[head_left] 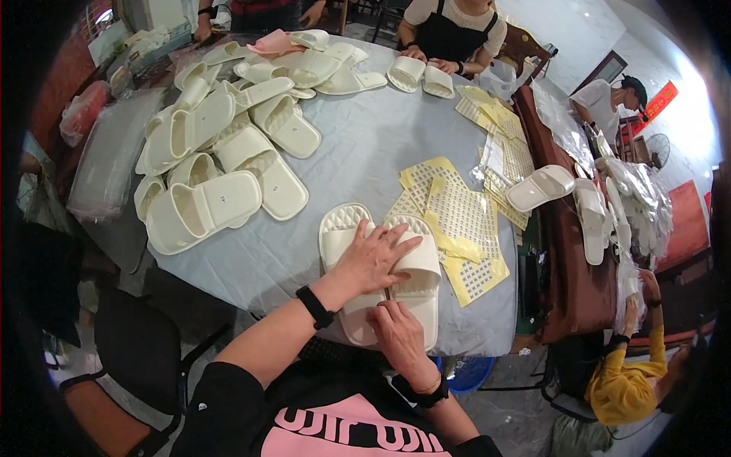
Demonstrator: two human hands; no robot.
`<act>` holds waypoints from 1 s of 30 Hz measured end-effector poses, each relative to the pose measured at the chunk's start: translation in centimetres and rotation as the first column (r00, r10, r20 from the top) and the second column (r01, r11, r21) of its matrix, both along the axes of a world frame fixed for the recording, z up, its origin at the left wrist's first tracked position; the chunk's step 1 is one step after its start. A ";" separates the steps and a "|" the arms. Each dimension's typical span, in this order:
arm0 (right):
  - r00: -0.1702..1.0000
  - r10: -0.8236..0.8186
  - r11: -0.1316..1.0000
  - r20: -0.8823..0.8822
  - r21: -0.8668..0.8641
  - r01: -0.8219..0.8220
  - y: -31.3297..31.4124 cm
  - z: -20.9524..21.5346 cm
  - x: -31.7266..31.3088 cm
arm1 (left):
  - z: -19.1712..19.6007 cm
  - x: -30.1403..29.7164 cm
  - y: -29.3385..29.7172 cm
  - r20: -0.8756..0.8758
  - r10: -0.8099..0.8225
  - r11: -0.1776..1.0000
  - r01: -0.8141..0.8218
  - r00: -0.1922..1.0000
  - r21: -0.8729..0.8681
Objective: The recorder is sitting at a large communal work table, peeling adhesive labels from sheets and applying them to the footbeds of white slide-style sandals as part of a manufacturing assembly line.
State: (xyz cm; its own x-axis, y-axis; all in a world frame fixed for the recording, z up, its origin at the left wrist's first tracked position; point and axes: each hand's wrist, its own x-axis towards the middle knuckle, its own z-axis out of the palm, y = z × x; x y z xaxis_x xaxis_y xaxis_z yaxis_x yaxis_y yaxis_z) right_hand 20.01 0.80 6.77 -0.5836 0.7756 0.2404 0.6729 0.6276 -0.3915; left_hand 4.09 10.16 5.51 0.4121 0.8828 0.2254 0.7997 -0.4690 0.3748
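A pair of cream slide slippers lies side by side at the table's near edge, the left slipper (333, 241) and the right slipper (423, 311). My left hand (371, 257) rests across both straps with its fingers spread. Closer to me, my right hand (397, 335) has its fingers bent and pinched together over the inner edges of the footbeds. Whatever those fingertips hold, if anything, is hidden. Just right of the pair, yellow sticker sheets (457, 217) with rows of small labels overlap one another.
A large heap of cream slippers (205, 129) covers the table's left side, with one pink slipper (276, 43) at the back. Across the table, a co-worker's hands touch another slipper pair (406, 73). At right stands a brown bench (563, 305) bearing slippers and plastic bags (636, 194).
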 end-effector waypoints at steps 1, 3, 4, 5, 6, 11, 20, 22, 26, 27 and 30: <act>1.000 0.009 1.000 0.004 0.006 -0.009 0.0 -0.2 0.1 | 0.0 0.1 0.0 0.000 -0.006 1.000 0.006 1.000 0.000; 1.000 0.010 1.000 0.008 0.012 -0.010 0.0 -0.5 0.2 | 0.1 0.1 -0.1 -0.029 0.017 1.000 -0.017 0.999 -0.002; 1.000 0.016 1.000 -0.008 0.026 -0.016 0.0 -0.7 0.2 | 0.2 0.1 -0.1 -0.030 0.010 1.000 -0.010 1.000 -0.002; 0.999 0.021 0.999 -0.023 0.039 -0.021 0.0 -0.8 0.3 | 0.2 0.0 -0.1 -0.034 0.009 1.000 -0.009 0.999 -0.009; 1.000 0.012 0.999 -0.024 0.039 -0.011 0.0 -0.9 0.4 | 0.3 -0.1 -0.1 -0.038 0.007 1.000 -0.008 0.999 -0.016; 0.930 -0.200 0.963 -0.309 -0.236 0.129 -0.7 -0.2 1.7 | 0.7 0.4 0.0 -0.025 -0.022 1.000 0.022 0.999 0.006; 0.461 -0.785 0.619 -0.413 -0.497 0.608 -2.5 -0.7 13.5 | 0.6 -0.8 0.1 0.013 0.012 0.998 -0.011 1.000 -0.064; 0.264 -0.846 0.476 -0.464 -0.431 0.766 -3.8 -1.5 18.8 | 1.9 0.3 0.2 0.001 -0.017 0.999 0.017 1.000 -0.043; 0.076 -0.901 0.257 -0.426 -0.384 0.887 -5.7 -2.7 25.6 | 1.9 0.2 0.1 0.013 -0.008 0.999 0.009 1.000 -0.053; 0.039 -0.911 0.207 -0.410 -0.374 0.904 -6.1 -3.3 27.0 | 1.7 0.3 0.1 0.010 -0.003 0.998 0.003 1.000 -0.063; -0.003 -0.928 0.151 -0.373 -0.382 0.912 -6.4 -3.9 28.9 | 1.4 0.1 0.0 -0.011 0.003 0.999 -0.004 1.000 -0.047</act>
State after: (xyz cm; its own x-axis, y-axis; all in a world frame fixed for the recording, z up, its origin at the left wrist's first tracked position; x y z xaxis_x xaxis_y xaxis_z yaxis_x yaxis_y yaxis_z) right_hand 48.87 -5.57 2.84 0.8078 0.5762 0.1245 0.4092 -0.3960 -0.8220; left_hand 4.21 10.20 6.87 0.4112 0.8937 0.1794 0.8056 -0.4484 0.3871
